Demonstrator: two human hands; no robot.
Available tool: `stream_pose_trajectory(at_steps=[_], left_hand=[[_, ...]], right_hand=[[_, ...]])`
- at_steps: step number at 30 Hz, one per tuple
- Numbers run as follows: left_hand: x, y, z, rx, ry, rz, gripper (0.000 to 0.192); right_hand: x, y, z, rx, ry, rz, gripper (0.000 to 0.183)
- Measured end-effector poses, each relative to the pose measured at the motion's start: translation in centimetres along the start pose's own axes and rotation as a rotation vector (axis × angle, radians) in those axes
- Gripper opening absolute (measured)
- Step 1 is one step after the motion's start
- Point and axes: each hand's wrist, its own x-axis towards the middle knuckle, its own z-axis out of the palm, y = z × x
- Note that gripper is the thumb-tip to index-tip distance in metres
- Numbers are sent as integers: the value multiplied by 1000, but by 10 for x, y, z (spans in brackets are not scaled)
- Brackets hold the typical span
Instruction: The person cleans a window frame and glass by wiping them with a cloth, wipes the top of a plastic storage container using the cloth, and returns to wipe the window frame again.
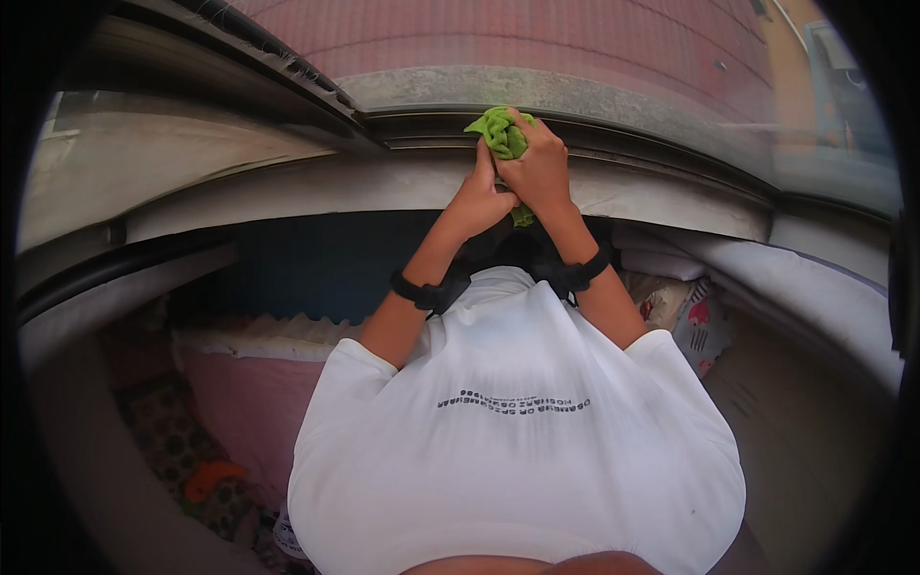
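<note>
A bunched green cloth [507,136] is gripped by both my hands above the window sill [402,175]. My right hand [537,164] wraps around its upper part, fingers partly hidden by the folds. Just to the left and lower, my left hand [477,194] holds it from below, its thumb side against the cloth. A loose end of the cloth hangs down beneath my hands. Behind them runs the dark metal track [424,131] of a sliding window. Each wrist wears a black strap with a small device.
Window glass [647,100] rises beyond the track, with a red corrugated roof [503,36] outside. A dark window frame [287,72] slants at upper left. Below the sill lie pink bedding [248,410] at left and folded fabric [661,262] at right.
</note>
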Motion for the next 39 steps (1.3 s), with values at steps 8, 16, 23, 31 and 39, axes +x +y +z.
stream_pose_trajectory(at_steps=[8,16,23,31,39], left_hand=[[-1,-13,-2,39,14,22,104],[39,-6,75,37,-247,-67,103],[34,-5,51,31,-289,-64,101],[-17,3,-35,-98,-58,-33,99],[-23,22,-37,-273,17,-266,104]], right_hand=[[-2,1,5,-79,-67,25,44],[-18,49,-66,-240,94,165,49],[-12,31,-57,-179,66,156,47],[6,-27,16,-39,-145,13,43],[13,-36,14,-114,-340,1,42]])
